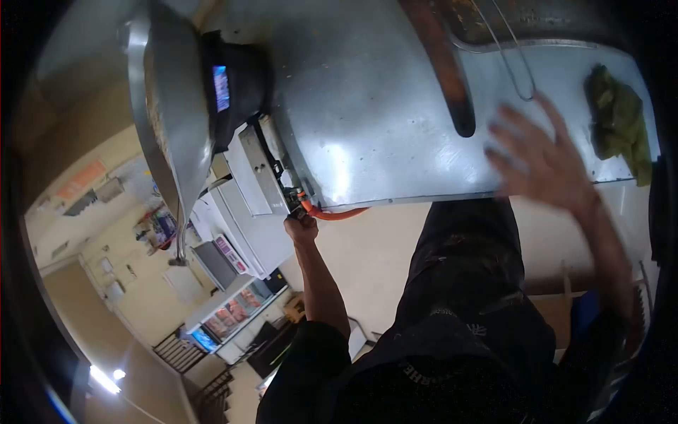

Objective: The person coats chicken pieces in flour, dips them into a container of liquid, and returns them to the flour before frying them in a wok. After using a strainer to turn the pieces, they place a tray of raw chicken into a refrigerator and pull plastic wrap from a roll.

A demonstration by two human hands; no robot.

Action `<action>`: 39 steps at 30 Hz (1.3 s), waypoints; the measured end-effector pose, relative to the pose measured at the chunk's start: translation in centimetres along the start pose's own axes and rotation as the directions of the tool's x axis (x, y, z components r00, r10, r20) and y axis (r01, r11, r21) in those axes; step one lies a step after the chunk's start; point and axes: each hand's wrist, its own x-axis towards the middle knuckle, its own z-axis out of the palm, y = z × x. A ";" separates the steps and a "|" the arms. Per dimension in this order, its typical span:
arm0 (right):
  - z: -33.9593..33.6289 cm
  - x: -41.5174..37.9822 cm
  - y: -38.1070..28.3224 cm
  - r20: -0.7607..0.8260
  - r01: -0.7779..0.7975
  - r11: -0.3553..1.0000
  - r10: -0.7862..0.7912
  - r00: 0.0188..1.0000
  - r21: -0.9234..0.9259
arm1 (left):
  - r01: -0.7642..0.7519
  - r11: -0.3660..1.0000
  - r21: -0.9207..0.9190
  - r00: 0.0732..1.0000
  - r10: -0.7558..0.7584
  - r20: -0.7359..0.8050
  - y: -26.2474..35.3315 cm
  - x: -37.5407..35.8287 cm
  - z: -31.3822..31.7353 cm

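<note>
My left hand (302, 227) is closed around a small dark fitting, like a knob, at the front edge of a metal stove unit (260, 166). An orange hose (342, 213) joins right beside it; the fingers partly hide the fitting. My right hand (540, 162) is raised over the front of the metal counter (367, 141), fingers spread and blurred, holding nothing. Closest to it are a thin wire handle (524, 78) and a long brown flat tool (448, 74) with a hole in its dark end.
A large metal wok (173, 106) sits on a black burner stand (244, 78), with a blue-violet glow in its opening. A crumpled green cloth (620, 124) lies at the right, below a metal basin (558, 42). A white appliance (244, 219) stands beyond my left arm.
</note>
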 end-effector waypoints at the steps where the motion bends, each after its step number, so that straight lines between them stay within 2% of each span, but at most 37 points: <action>1: 1.1 -2.1 -1.9 -0.017 -0.067 0.991 0.069 0.997 0.119 | -0.005 0.999 0.041 1.000 0.006 -0.020 0.3 0.7 -0.1; 2: 2.2 -4.3 -3.8 -0.034 -0.126 0.963 0.138 0.990 0.236 | -0.014 0.997 0.073 0.999 0.017 -0.036 0.4 1.1 0.2; 3: 5.1 -6.9 -6.7 -0.329 -0.153 0.952 0.238 0.914 0.265 | -0.055 0.991 0.120 0.996 0.064 -0.068 0.3 1.4 0.8; 4: 5.8 -8.4 -8.6 -0.362 -0.176 0.933 0.289 0.886 0.314 | -0.095 0.981 0.168 0.989 0.112 -0.096 0.1 0.8 1.8; 5: 6.7 -10.1 -10.5 -0.285 -0.210 0.816 0.411 0.866 0.538 | -0.127 0.967 0.220 0.978 0.160 -0.136 -0.1 0.0 1.9; 7: 9.2 -14.3 -13.4 -0.008 -0.442 0.605 0.596 0.803 0.663 | -0.181 0.962 0.204 0.979 0.197 -0.057 -0.3 0.3 1.4; 8: 11.7 -17.7 -15.1 0.097 -0.553 0.530 0.660 0.745 0.642 | -0.197 0.955 0.221 0.977 0.209 -0.032 -0.3 0.2 1.4; 9: 13.1 -20.1 -15.9 0.248 -0.691 0.371 0.743 0.622 0.620 | -0.213 0.948 0.236 0.975 0.221 -0.009 -0.3 0.1 1.3; 10: 14.6 -22.5 -16.8 0.388 -0.802 0.200 0.793 0.470 0.563 | -0.213 0.947 0.242 0.973 0.228 -0.036 -0.2 0.3 1.2; 11: 15.2 -24.1 -17.3 0.555 -0.884 -0.063 0.798 0.234 0.464 | -0.213 0.946 0.246 0.970 0.235 -0.063 -0.2 0.4 0.9; 14: 19.2 -30.9 -21.5 0.480 -0.959 0.040 0.859 0.176 0.281 | -0.205 0.948 0.242 0.969 0.231 -0.083 -0.1 0.3 0.4; 15: 19.1 -32.1 -22.2 0.635 -0.981 -0.035 0.766 0.097 0.192 | -0.202 0.950 0.238 0.971 0.226 -0.076 -0.1 0.5 0.6; 17: 18.8 -33.7 -23.4 0.863 -0.991 -0.130 0.498 -0.086 -0.024 | -0.169 0.948 0.271 0.961 0.220 -0.170 0.0 0.5 0.9; 18: 18.9 -34.2 -24.0 0.855 -0.987 -0.161 0.508 -0.107 -0.028 | -0.150 0.946 0.288 0.951 0.217 -0.218 0.1 0.4 1.0; 20: 19.4 -34.6 -25.2 0.836 -0.973 -0.226 0.527 -0.155 -0.037 | -0.126 0.942 0.311 0.971 0.181 -0.157 0.4 0.2 0.9; 23: 20.2 -34.7 -26.1 0.789 -0.935 -0.342 0.599 -0.136 0.099 | -0.080 0.934 0.348 0.987 0.124 -0.106 0.5 -0.3 1.0; 27: 22.9 -35.2 -27.6 0.749 -0.945 -0.285 0.659 -0.071 0.161 | -0.010 0.936 0.351 0.993 0.051 -0.108 1.3 0.2 0.2; 28: 24.1 -35.6 -28.2 0.735 -0.936 -0.298 0.675 -0.068 0.188 | 0.040 0.922 0.386 0.998 -0.016 -0.063 1.9 0.2 0.0; 31: 25.2 -34.4 -28.5 0.643 -0.933 -0.291 0.760 -0.091 0.213 | 0.113 0.929 0.351 0.988 -0.069 -0.138 2.3 -0.9 1.3; 35: 25.9 -32.5 -30.5 0.667 -0.916 -0.324 0.740 -0.090 0.236 | 0.101 0.923 0.372 0.994 -0.077 -0.081 2.6 -0.4 0.3; 36: 26.4 -32.3 -31.2 0.679 -0.914 -0.343 0.726 -0.111 0.217 | 0.111 0.928 0.356 0.989 -0.068 -0.131 2.5 -0.5 0.5; 39: 26.8 -31.3 -33.8 0.726 -0.893 -0.417 0.666 -0.171 0.171 | 0.145 0.947 0.286 0.984 -0.108 -0.140 2.7 -0.4 0.4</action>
